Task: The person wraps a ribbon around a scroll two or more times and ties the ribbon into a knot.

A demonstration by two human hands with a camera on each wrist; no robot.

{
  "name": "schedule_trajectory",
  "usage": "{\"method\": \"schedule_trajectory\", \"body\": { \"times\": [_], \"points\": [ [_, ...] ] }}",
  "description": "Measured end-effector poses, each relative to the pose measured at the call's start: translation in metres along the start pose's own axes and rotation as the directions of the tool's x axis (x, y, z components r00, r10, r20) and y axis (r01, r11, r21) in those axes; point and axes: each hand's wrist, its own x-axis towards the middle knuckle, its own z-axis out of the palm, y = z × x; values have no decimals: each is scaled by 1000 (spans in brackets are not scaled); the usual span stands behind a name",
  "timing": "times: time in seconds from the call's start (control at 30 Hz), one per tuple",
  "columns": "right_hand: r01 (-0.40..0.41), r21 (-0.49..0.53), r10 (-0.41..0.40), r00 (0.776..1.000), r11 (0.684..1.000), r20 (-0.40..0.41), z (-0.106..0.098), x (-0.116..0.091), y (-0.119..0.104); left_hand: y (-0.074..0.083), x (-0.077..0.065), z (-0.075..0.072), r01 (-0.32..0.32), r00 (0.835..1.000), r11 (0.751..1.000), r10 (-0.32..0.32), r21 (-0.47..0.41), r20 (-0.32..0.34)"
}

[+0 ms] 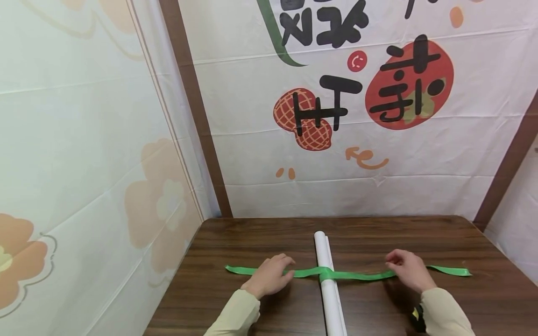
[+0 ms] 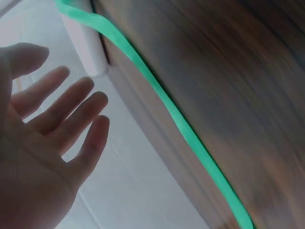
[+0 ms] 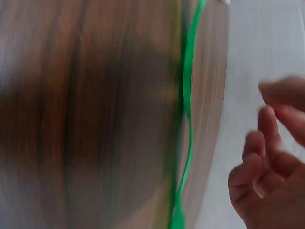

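Note:
A white paper roll [image 1: 334,305] lies lengthwise on the wooden table, and a green ribbon [image 1: 357,276] wraps once around its middle. The ribbon's two ends stretch out to the left and right. My left hand [image 1: 271,275] hovers over the left length, fingers spread and relaxed, holding nothing. In the left wrist view, the ribbon [image 2: 164,100] runs along the table apart from that hand. Above the right length is my right hand [image 1: 409,269], its fingers loosely bent. The right wrist view shows the ribbon [image 3: 188,81] lying clear of those fingers, with nothing seen between them.
A small black and yellow object [image 1: 417,319] sits beside the right sleeve, partly hidden by it. The brown table [image 1: 260,233] has its far edge close to a printed white cloth wall [image 1: 252,140]. Another cloth wall [image 1: 84,140] stands along the left.

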Motion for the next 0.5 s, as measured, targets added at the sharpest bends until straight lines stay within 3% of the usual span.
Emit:
{"method": "schedule_trajectory", "body": {
  "times": [0.23,0.5],
  "points": [
    [53,51,-59,990,997,125,29,5,-28,25,12,12,-19,999,999,17,-46,-47],
    [137,-28,-130,975,990,182,51,4,-44,38,24,25,-24,998,997,19,-79,-56]
  ]
}}
